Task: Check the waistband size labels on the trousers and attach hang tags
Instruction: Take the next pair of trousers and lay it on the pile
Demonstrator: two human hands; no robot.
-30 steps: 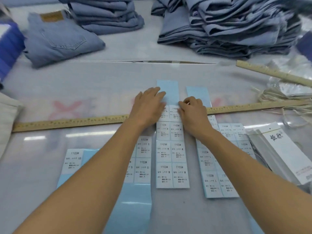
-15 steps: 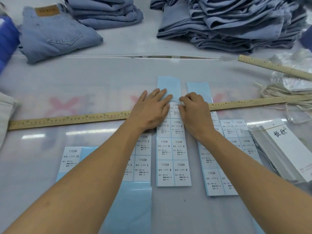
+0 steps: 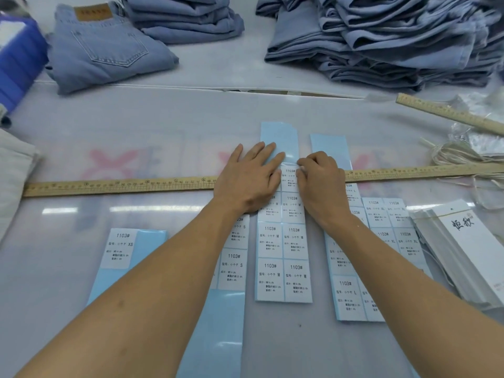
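Pale blue backing sheet of M stickers (image 3: 283,257) sits centre frame on the table (image 3: 163,126), white 1103# labels in two columns. Left hand (image 3: 249,178) lies flat on the sheet's upper left, fingers straight, pressing it down, nothing grasped. Right hand (image 3: 320,178) just right of it, fingers curled, fingertips at the top edge of the uppermost M label (image 3: 289,177); looks like a pinch on that label's corner, but the contact itself is too small to confirm.

Other sheets: XS sheet (image 3: 131,249) lower left, S sheet (image 3: 234,257) partly under the left forearm, L sheet (image 3: 349,290) under the right forearm, XL sheet (image 3: 392,222) right of that.

Long wooden ruler (image 3: 122,185) runs across mid frame, passing under the hands. Second ruler (image 3: 447,114) upper right, tilted. White hang tags (image 3: 474,249) stacked at right edge, string bundle (image 3: 452,154) above them.

Folded jeans (image 3: 103,47) upper left, leather patch up. Trouser stack (image 3: 185,17) top centre, bigger messy pile (image 3: 381,42) upper right. Blue bin (image 3: 19,58) at left edge.
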